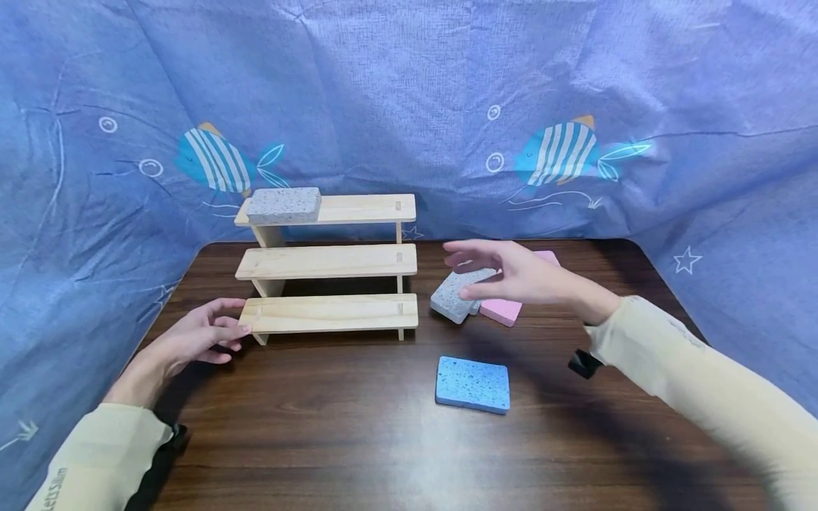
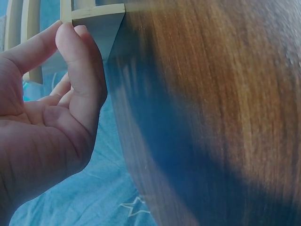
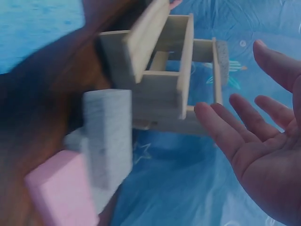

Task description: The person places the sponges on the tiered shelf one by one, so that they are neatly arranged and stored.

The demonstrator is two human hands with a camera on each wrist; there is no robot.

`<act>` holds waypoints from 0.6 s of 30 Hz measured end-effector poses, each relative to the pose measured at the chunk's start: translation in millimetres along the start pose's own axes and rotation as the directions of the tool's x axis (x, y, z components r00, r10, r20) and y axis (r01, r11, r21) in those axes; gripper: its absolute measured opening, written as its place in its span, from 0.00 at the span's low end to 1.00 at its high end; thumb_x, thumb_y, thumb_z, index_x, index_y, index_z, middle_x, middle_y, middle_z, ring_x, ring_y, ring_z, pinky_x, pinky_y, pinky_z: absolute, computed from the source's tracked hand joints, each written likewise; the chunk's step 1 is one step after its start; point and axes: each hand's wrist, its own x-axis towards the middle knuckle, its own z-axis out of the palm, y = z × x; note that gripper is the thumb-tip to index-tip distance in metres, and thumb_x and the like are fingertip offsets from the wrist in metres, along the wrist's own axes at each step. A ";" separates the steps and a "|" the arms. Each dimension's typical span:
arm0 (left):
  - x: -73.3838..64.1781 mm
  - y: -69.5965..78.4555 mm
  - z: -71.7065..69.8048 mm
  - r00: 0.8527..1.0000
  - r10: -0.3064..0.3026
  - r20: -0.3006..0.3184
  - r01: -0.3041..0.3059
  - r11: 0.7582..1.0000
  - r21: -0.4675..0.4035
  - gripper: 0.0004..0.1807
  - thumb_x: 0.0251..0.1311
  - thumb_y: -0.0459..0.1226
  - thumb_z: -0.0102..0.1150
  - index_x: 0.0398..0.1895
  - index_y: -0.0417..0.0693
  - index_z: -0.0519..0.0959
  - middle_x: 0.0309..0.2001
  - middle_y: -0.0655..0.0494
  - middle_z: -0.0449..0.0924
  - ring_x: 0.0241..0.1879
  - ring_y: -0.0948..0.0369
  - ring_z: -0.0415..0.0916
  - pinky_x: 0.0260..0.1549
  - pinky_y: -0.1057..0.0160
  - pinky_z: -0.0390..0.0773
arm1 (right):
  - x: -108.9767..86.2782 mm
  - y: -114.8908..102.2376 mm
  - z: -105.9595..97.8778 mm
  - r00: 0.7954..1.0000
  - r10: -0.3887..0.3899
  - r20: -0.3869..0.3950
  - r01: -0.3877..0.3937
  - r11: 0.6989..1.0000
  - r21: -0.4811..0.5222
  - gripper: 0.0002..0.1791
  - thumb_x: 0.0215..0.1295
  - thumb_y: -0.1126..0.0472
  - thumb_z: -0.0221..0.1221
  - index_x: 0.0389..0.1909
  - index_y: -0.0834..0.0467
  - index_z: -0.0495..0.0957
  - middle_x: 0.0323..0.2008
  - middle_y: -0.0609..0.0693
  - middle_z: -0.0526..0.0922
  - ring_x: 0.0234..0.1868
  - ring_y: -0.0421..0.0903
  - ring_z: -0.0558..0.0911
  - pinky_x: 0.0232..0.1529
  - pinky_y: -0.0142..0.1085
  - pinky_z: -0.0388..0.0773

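A three-tier wooden display shelf stands on the table. My left hand pinches the left end of its lowest board between thumb and fingers; the left wrist view shows the fingertips right at the board's corner. My right hand hovers over a grey speckled sponge, fingers apart and nothing between them. That sponge leans on another grey one, mostly hidden, beside a pink sponge. In the right wrist view the hand is spread, away from the grey sponge and pink sponge.
On the top board's left end lies another grey speckled sponge. A blue sponge lies flat on the dark wooden table, nearer the front. Behind hangs a blue cloth printed with fish.
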 end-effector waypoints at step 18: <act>2.2 -1.6 0.8 1.000 -0.004 -0.010 0.004 1.000 -0.003 0.44 0.70 0.39 0.62 0.79 0.40 0.46 0.43 0.54 0.80 0.34 0.61 0.81 0.29 0.61 0.85 | -87.8 74.5 31.1 1.000 -0.006 0.007 0.005 1.000 0.013 0.48 0.61 0.63 0.72 0.79 0.52 0.56 0.74 0.52 0.65 0.73 0.54 0.66 0.68 0.39 0.68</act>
